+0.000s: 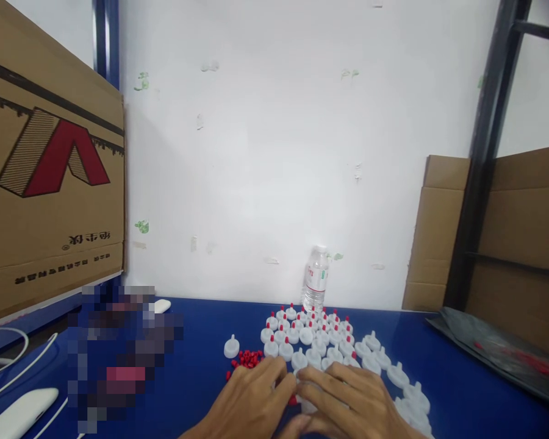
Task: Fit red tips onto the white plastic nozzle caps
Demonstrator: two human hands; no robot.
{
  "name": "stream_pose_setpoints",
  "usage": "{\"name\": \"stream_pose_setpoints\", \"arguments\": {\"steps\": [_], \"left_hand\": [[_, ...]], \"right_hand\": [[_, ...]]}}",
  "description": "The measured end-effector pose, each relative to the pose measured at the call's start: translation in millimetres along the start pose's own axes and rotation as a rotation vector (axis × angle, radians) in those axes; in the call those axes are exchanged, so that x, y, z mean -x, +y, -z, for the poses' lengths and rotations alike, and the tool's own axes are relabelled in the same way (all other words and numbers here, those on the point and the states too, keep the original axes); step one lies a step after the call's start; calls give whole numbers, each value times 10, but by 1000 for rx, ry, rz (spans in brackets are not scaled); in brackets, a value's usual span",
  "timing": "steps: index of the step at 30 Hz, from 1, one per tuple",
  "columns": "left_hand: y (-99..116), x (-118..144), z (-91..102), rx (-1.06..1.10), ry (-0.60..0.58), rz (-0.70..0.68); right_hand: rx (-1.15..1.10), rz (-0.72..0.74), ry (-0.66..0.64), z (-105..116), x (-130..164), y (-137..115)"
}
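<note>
Dozens of white caps stand in a cluster toward the middle of the blue surface, many already topped with a red tip, and a small heap of red plugs lies just beside them on the near left. Both hands meet at the near edge: the left hand and the right hand have their fingers curled together over one cap and a red piece, pinching lightly rather than spread. It looks like a plug is being pressed into a cap; seating it seems to call for a straight push. A water bottle stands at the far edge.
</note>
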State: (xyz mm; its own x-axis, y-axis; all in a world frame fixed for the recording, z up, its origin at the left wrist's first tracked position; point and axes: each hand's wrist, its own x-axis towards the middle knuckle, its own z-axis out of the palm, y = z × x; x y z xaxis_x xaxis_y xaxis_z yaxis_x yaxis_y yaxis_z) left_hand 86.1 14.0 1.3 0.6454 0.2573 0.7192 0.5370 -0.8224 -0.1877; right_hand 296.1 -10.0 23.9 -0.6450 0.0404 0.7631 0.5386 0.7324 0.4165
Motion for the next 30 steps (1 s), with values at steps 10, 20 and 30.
{"name": "stream_pose_setpoints", "arguments": {"steps": [10,20,30], "left_hand": [[-290,21,248,240,-88,349],[-646,73,205,130,-357,498],[-617,45,193,151,-409,477]], "right_hand": [[141,-338,-27,114,307,588],[-113,-757,-371,475,440,1140],[-502,-888,-849,508,528,1083]]}}
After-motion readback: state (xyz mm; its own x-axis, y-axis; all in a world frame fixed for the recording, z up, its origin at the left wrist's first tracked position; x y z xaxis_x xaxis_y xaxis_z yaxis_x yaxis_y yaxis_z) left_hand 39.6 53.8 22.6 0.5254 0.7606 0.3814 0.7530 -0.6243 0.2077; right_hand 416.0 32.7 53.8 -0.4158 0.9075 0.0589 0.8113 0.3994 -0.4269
